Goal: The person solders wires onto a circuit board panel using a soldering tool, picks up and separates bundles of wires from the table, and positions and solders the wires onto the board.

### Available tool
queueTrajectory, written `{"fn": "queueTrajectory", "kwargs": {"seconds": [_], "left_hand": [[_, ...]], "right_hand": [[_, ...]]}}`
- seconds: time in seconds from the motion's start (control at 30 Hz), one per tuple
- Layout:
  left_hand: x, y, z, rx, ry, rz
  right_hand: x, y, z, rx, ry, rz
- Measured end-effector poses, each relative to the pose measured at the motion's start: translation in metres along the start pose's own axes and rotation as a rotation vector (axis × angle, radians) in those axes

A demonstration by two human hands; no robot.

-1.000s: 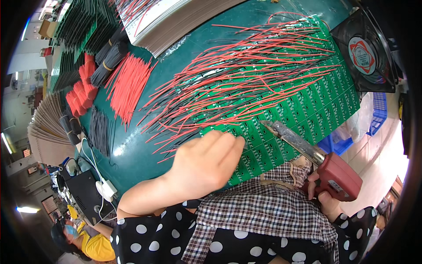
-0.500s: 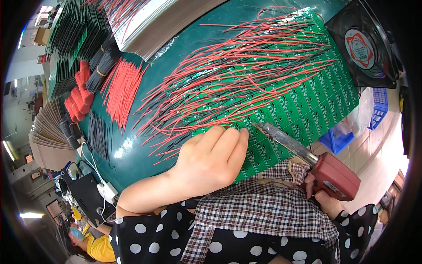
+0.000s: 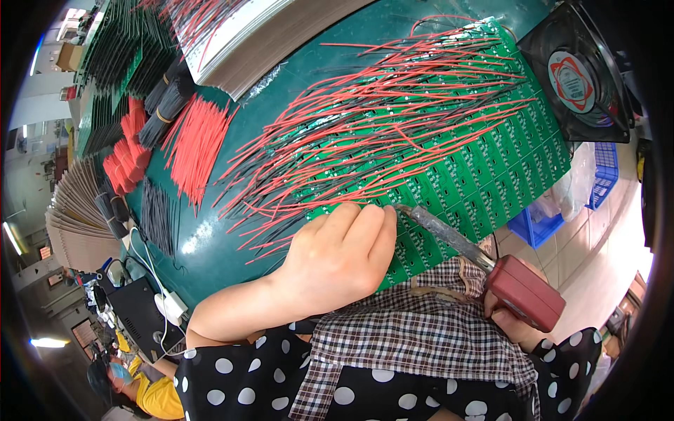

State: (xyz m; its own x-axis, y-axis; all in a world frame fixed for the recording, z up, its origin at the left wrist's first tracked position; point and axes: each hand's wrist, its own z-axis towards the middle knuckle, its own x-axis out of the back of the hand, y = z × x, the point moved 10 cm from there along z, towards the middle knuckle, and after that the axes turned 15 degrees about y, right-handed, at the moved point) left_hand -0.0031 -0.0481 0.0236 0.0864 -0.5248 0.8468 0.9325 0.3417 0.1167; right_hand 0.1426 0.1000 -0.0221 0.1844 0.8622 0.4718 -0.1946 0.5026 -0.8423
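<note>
A large green circuit board panel (image 3: 516, 151) lies on the bench, with many red and black wires (image 3: 365, 119) fixed across it and trailing off to the left. My left hand (image 3: 340, 249) rests at the near edge of the panel, its fingers curled and pressed together. What they pinch is hidden beneath them. Wire ends lie close by its knuckles. Wrapped round the grip of a dark red soldering gun (image 3: 526, 291) is my right hand (image 3: 509, 323), partly behind the tool's body. The gun's metal barrel slants up and left, its tip beside my left fingertips.
A black fan (image 3: 576, 81) stands at the panel's far right corner. Left lie bundles of red wires (image 3: 200, 147) and black wires (image 3: 160, 214). A thick stack of boards (image 3: 270, 42) sits behind. Blue baskets (image 3: 537, 228) are at right. A person in yellow (image 3: 160, 396) sits lower left.
The soldering gun, in my right hand, has shifted left and slightly down, bringing its tip close against my left fingertips. My left hand has barely moved.
</note>
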Motion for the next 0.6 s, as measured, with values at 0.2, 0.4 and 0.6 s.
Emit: {"fn": "queueTrajectory", "kwargs": {"seconds": [0.2,0.4,0.6], "left_hand": [[0.000,0.000,-0.001,0.015,-0.006,-0.011],[0.001,-0.002,0.002,0.056,-0.033,-0.016],[0.007,-0.013,0.009,0.240,0.008,-0.144]], "right_hand": [[-0.005,0.038,-0.019,-0.859,0.162,0.690],[-0.005,0.036,-0.012,-0.856,0.225,0.649],[-0.006,0.036,-0.012,-0.895,0.186,0.637]]}}
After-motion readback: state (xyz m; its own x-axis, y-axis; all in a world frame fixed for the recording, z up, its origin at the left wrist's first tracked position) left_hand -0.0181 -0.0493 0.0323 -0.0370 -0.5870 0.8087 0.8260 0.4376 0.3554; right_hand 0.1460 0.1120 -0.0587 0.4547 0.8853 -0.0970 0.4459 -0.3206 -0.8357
